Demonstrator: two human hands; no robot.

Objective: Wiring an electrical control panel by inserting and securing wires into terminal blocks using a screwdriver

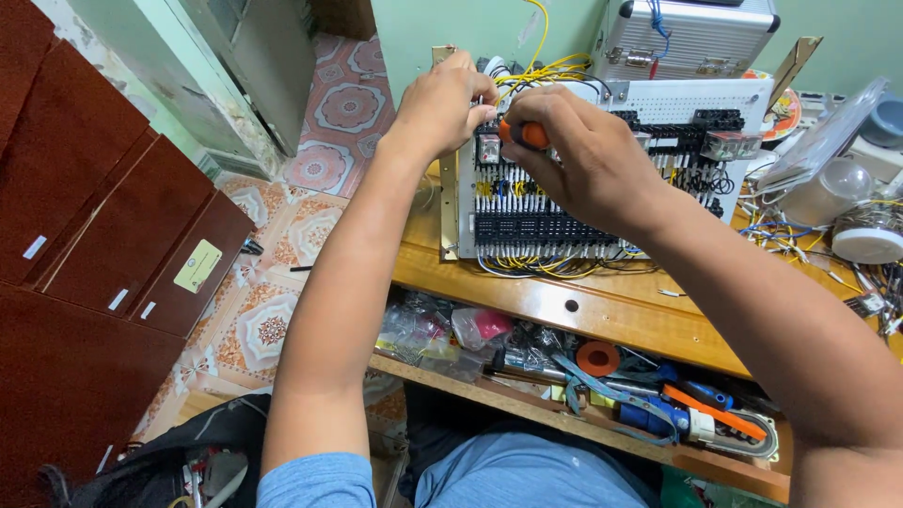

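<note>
— Orange handle, item one?
— Orange-handled screwdriver, gripped in closed right hand, tip hidden among the terminals; held low and close, seemingly for control over a small screw.
— Left hand?
— Left hand curled shut over the top left edge of the white wiring panel, apparently steadying it; anything pinched between the fingers, impossible to tell.
— Panel location?
— Flat on the wooden tabletop, against the green wall; black terminal rows, yellow wires looped above.
— Surroundings?
— Silver case behind panel. Open drawer below the tabletop, tools within reach: orange tape roll, blue-handled pliers. Clear plastic containers well right, loose wire offcuts beside.
</note>
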